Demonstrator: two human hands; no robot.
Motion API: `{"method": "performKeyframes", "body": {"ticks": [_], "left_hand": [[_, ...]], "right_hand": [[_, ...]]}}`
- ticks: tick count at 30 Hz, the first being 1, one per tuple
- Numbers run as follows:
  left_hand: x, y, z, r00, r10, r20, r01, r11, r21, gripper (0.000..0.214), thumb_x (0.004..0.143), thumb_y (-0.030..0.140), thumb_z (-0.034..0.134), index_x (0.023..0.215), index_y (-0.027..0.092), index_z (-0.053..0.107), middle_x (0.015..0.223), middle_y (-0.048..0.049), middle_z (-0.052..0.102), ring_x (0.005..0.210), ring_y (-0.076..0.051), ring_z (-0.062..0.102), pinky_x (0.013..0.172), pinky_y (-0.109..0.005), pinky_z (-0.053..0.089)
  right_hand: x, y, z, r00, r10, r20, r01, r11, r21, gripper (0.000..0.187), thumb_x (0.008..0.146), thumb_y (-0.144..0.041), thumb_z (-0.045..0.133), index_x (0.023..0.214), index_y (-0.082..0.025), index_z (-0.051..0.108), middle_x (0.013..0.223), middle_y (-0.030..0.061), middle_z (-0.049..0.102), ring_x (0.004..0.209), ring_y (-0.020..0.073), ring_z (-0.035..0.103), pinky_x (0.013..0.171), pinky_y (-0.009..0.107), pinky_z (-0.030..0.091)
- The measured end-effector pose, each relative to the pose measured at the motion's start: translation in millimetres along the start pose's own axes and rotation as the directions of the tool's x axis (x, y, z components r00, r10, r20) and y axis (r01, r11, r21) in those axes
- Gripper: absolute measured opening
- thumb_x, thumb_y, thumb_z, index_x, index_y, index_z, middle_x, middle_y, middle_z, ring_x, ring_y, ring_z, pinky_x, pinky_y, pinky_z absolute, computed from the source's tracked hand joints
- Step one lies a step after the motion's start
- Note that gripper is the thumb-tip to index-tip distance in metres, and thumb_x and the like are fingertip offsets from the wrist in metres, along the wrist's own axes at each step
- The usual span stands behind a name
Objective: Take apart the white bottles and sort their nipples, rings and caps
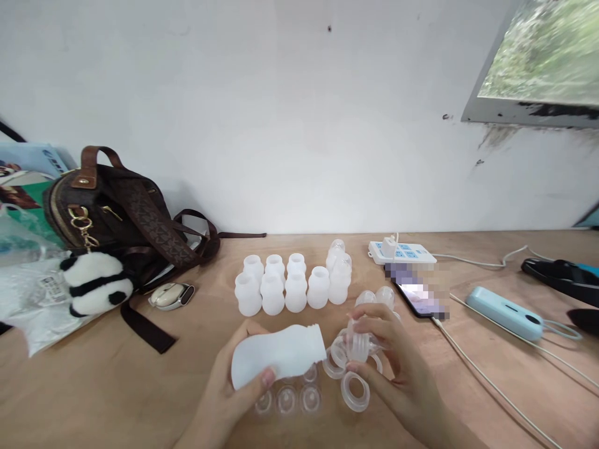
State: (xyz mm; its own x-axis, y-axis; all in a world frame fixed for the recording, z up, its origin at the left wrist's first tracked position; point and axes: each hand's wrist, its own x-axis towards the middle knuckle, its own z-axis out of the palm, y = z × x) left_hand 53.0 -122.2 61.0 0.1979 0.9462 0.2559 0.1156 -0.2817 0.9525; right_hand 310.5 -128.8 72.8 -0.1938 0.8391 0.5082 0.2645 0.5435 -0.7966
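My left hand [234,380] is wrapped round a white plastic bottle [276,355] lying on its side in the air, its open threaded neck pointing right. In my right hand [397,368], the fingertips pinch a translucent threaded bottle top [358,343], just to the right of the neck and apart from it. Below the bottle, several clear domed caps [287,399] sit on the table, partly covered by it. Translucent ring collars [355,391] lie beneath my right hand. Beyond my hands stand several open white bottles [284,293] in rows, next to bottles with clear tops [339,274].
A brown backpack [135,212] with a panda plush [98,284] stands at the left, near a beige computer mouse [171,295]. On the right are a power strip [401,252], a charging phone [416,293], a light-blue device [505,312] and white cables across the wooden table [187,374].
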Motion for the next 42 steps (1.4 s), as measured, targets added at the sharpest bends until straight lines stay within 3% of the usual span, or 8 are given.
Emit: {"method": "performKeyframes", "body": {"ticks": [4, 10, 14, 17, 22, 27, 32, 42], "left_hand": [[1.5, 6.5, 0.5, 0.996, -0.037, -0.08, 0.034, 0.999, -0.034, 0.036, 0.078, 0.053, 0.069, 0.087, 0.02, 0.056, 0.065, 0.0038, 0.057, 0.053, -0.012, 0.049, 0.047, -0.018, 0.037], [-10.0, 6.7, 11.4, 0.997, -0.071, -0.031, 0.069, 0.997, -0.038, 0.047, 0.071, 0.055, 0.076, 0.097, 0.022, 0.055, 0.078, 0.001, 0.062, 0.063, -0.014, 0.054, 0.054, -0.021, 0.04], [-10.8, -7.6, 11.8, 0.993, -0.049, 0.11, 0.06, 0.993, -0.1, 0.068, 0.071, 0.052, 0.08, 0.123, 0.03, 0.042, 0.091, 0.0003, 0.062, 0.07, -0.017, 0.057, 0.058, -0.023, 0.042], [-5.6, -11.7, 8.2, 0.998, 0.042, 0.055, -0.04, 0.999, -0.035, 0.079, 0.076, 0.057, 0.074, 0.138, 0.032, 0.031, 0.092, -0.0001, 0.059, 0.073, -0.018, 0.052, 0.065, -0.027, 0.042], [2.0, -6.8, 0.2, 0.991, 0.135, -0.016, -0.133, 0.989, 0.067, 0.056, 0.092, 0.056, 0.056, 0.136, 0.031, 0.032, 0.096, -0.0013, 0.057, 0.075, -0.018, 0.049, 0.069, -0.031, 0.035], [-1.4, -6.3, -0.9, 0.994, 0.105, 0.004, -0.105, 0.992, 0.074, 0.05, 0.095, 0.05, 0.052, 0.136, 0.031, 0.032, 0.098, -0.0015, 0.055, 0.08, -0.019, 0.048, 0.072, -0.033, 0.033], [-5.2, -4.0, -0.5, 0.995, 0.097, 0.016, -0.098, 0.992, 0.08, 0.046, 0.097, 0.046, 0.05, 0.137, 0.034, 0.031, 0.099, -0.0005, 0.055, 0.083, -0.02, 0.048, 0.075, -0.033, 0.032], [-6.8, -3.8, -2.2, 0.994, 0.11, 0.021, -0.112, 0.989, 0.094, 0.046, 0.097, 0.044, 0.049, 0.138, 0.032, 0.033, 0.099, -0.0021, 0.056, 0.085, -0.02, 0.05, 0.078, -0.035, 0.035]], "right_hand": [[-1.4, -6.3, -4.1, 0.947, 0.181, 0.265, -0.205, 0.976, 0.068, 0.054, 0.087, -0.032, 0.068, 0.134, -0.034, 0.044, 0.114, 0.0052, 0.058, 0.095, 0.0206, 0.063, 0.077, 0.031, 0.054], [-3.4, -17.2, 9.5, 0.849, 0.211, 0.485, -0.292, 0.951, 0.098, 0.046, 0.084, -0.039, 0.069, 0.126, -0.029, 0.056, 0.119, 0.0062, 0.061, 0.107, 0.0252, 0.058, 0.093, 0.039, 0.049], [-3.7, -11.9, 4.3, 0.884, 0.222, 0.411, -0.273, 0.96, 0.067, 0.05, 0.083, -0.044, 0.068, 0.128, -0.026, 0.056, 0.112, 0.0075, 0.064, 0.098, 0.025, 0.062, 0.085, 0.038, 0.052], [6.3, -13.0, -12.1, 0.942, 0.222, 0.251, -0.224, 0.974, -0.02, 0.053, 0.081, -0.042, 0.069, 0.129, -0.023, 0.053, 0.11, 0.0088, 0.064, 0.097, 0.0251, 0.062, 0.083, 0.038, 0.053], [39.0, -25.9, -27.8, 0.958, 0.246, 0.149, -0.139, 0.849, -0.51, 0.02, 0.079, -0.032, 0.067, 0.096, -0.022, 0.059, 0.081, 0.0024, 0.062, 0.072, 0.0209, 0.059, 0.063, 0.032, 0.047], [59.4, -12.6, -3.9, 0.912, 0.329, 0.244, -0.01, 0.613, -0.79, 0.014, 0.079, -0.024, 0.065, 0.087, -0.019, 0.054, 0.088, 0.0061, 0.065, 0.075, 0.0242, 0.063, 0.058, 0.03, 0.038], [73.5, 4.6, 19.3, 0.902, 0.352, 0.251, 0.051, 0.491, -0.87, 0.013, 0.084, -0.026, 0.062, 0.092, -0.019, 0.053, 0.092, 0.009, 0.067, 0.078, 0.0261, 0.068, 0.057, 0.029, 0.037], [95.1, 12.1, 32.4, 0.92, 0.345, 0.185, 0.029, 0.411, -0.911, 0.024, 0.09, -0.03, 0.062, 0.108, -0.017, 0.053, 0.097, 0.0131, 0.067, 0.083, 0.0292, 0.071, 0.063, 0.032, 0.047]]}}
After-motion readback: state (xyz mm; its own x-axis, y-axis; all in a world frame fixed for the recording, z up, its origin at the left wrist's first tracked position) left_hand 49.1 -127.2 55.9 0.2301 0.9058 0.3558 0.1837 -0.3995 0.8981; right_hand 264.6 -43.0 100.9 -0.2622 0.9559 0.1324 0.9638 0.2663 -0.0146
